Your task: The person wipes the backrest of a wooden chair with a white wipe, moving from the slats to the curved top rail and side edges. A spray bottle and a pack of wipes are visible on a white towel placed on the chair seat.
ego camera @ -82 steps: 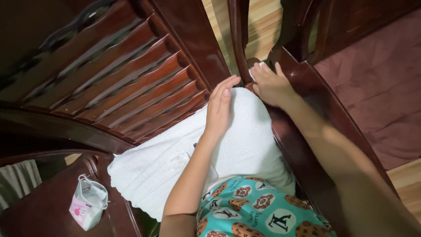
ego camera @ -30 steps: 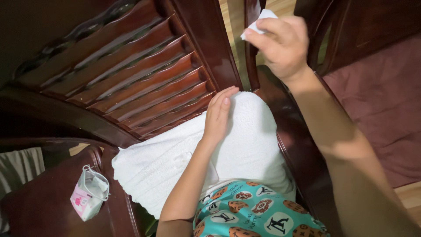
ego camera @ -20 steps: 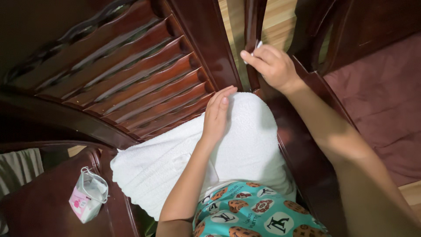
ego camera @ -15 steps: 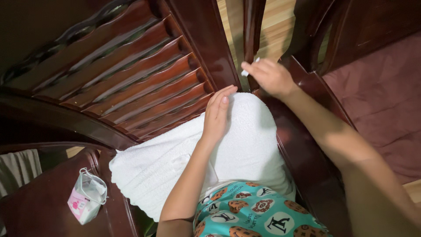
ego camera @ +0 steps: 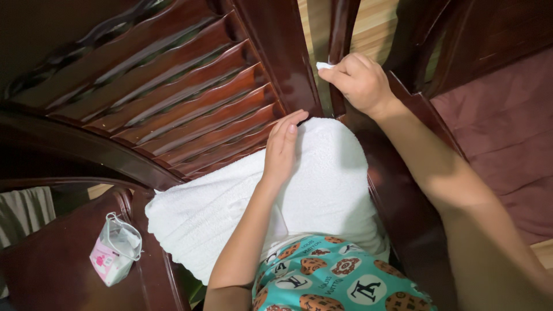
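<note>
My right hand (ego camera: pixel 362 82) is closed around a small white wipe (ego camera: pixel 324 65) and presses it against the dark wooden post (ego camera: pixel 341 34) of a chair. My left hand (ego camera: pixel 281 147) lies flat, fingers together, on a white textured pillow (ego camera: pixel 322 184) on the seat. The slatted back (ego camera: pixel 173 98) of the glossy reddish-brown chair rises just left of that hand. A teal patterned cloth (ego camera: pixel 334 285) covers my lap at the bottom edge.
A pink and white pack of wipes (ego camera: pixel 114 252) lies on a neighbouring wooden seat (ego camera: pixel 52 270) at lower left. A maroon rug (ego camera: pixel 507 121) covers the floor on the right, with light wooden flooring (ego camera: pixel 374 23) visible between the chair posts.
My right hand with the wipe rose high along the post, dropped low beside the pillow, and has come up a little again. My left hand stayed on the pillow.
</note>
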